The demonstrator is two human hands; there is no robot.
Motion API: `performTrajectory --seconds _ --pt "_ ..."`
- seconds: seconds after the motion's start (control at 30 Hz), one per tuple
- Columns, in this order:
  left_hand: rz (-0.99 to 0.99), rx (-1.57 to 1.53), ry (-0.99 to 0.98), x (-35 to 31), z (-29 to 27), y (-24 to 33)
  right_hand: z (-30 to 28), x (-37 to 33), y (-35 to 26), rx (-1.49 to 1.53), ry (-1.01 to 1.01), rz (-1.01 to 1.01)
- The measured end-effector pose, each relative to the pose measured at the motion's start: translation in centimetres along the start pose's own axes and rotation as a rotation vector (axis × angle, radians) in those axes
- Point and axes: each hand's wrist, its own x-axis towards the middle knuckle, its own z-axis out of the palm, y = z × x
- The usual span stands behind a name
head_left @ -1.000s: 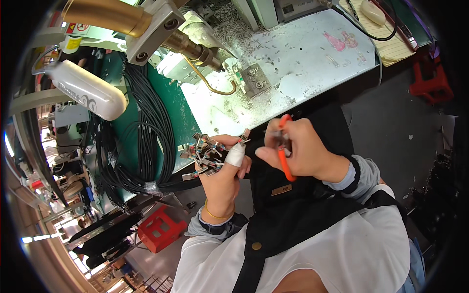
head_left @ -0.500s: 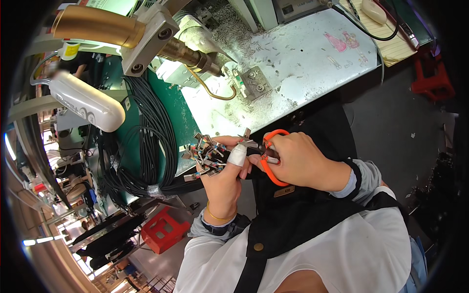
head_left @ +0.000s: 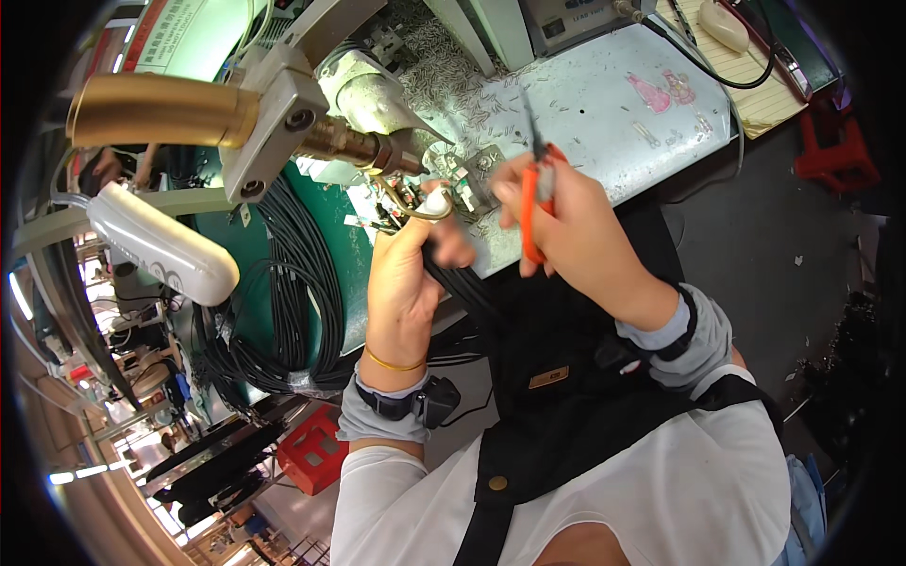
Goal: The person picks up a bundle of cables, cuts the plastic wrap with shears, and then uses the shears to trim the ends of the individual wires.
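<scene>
My left hand [head_left: 408, 274] grips a black cable [head_left: 464, 288] near its stripped end, raised to the small metal fixture [head_left: 472, 174] at the tip of the bench machine. A white-taped fingertip shows at the top of this hand. My right hand [head_left: 564, 219] holds orange-handled pliers [head_left: 534, 179] upright, jaws pointing up, just right of the cable end. The cable's wire ends are partly hidden behind my left fingers.
A machine with a brass cylinder [head_left: 160, 111] and grey block [head_left: 283, 123] overhangs the white workbench [head_left: 604, 113], which is littered with metal bits. Coiled black cables [head_left: 293, 302] hang at the left against a green panel. A red crate [head_left: 316, 448] sits below; a yellow notepad [head_left: 746, 71] lies far right.
Both hands have risen from lap level toward the machine's fixture. The pliers have come off the cable end and now point upward.
</scene>
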Motion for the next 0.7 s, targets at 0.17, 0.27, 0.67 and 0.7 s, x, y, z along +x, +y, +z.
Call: performTrajectory --seconds 0.17,0.27,0.67,0.7 --pt "0.008 0.055 0.0 0.6 -0.3 0.3 0.4 3.4 -0.5 -0.167 -0.156 0.015" --pt "-0.008 0.091 0.03 0.6 -0.4 0.6 0.4 3.6 -0.6 -0.152 -0.177 0.029" --pt "0.015 0.123 0.028 0.5 -0.7 0.6 0.5 3.7 0.0 -0.155 -0.164 -0.011" --pt "0.016 0.122 0.029 0.5 -0.7 0.6 0.5 3.7 0.0 -0.156 -0.165 -0.011"
